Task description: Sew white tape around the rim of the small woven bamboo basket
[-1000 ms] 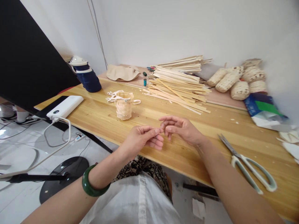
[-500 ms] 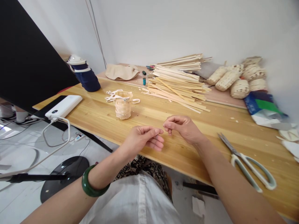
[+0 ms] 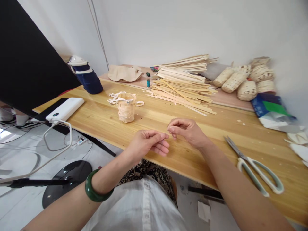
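Left hand [image 3: 148,144] is hovering over the near edge of the table [image 3: 216,134], thumb and forefinger pressed together, the other fingers curled loosely under; a dark green bangle [image 3: 96,191] is sitting on that wrist. Right hand [image 3: 186,130] is hanging just beside it, fingertips likewise pinched, the two pinches almost touching. Whatever is being held between them is too fine to make out; it may be a thread or a sliver, but one cannot tell. By appearance, the person is handling something very thin between both pinches, a step that calls for close, steady finger control rather than force.

Nearest the hands, farther back on the table, a small woven cup [image 3: 126,107] is standing upright, pale and ribbed, with loose strips [image 3: 115,96] lying beside it. Behind it a heap of flat wooden splints [image 3: 183,85] is lying against the wall, and woven pieces [image 3: 247,81] are piling up at the right. Scissors [image 3: 255,168], closed, are lying well to the right of the right hand. At the left a white power bank [image 3: 64,109] with its cable is resting near a blue bottle [image 3: 85,77], below a dark screen [image 3: 26,57].
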### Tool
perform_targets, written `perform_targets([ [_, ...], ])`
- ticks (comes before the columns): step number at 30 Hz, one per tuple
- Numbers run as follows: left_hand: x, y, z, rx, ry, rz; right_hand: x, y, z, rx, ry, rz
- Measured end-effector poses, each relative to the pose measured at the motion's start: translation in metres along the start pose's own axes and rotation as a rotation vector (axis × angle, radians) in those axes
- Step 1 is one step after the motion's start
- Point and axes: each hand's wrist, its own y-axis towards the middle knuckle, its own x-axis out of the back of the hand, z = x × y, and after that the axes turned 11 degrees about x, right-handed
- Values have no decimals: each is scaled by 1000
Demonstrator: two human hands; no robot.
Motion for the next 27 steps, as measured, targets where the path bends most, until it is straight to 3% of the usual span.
perform_targets([
  [27, 1, -1, -2, -36, -82, -49, 1, -3, 3, 81, 59, 63],
])
